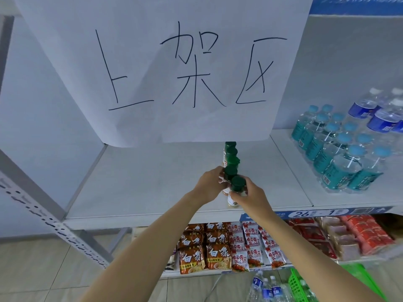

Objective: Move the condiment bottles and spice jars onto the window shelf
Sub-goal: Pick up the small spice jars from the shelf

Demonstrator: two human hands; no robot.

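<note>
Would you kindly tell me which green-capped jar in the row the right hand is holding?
The frontmost jar, nearest the shelf edge; the right hand grips it, while the left hand holds the next one back.

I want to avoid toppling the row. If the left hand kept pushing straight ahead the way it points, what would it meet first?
Probably the green-capped spice jar that the left hand already grips, then the jars lined up behind it. Depth is hard to judge.
</note>
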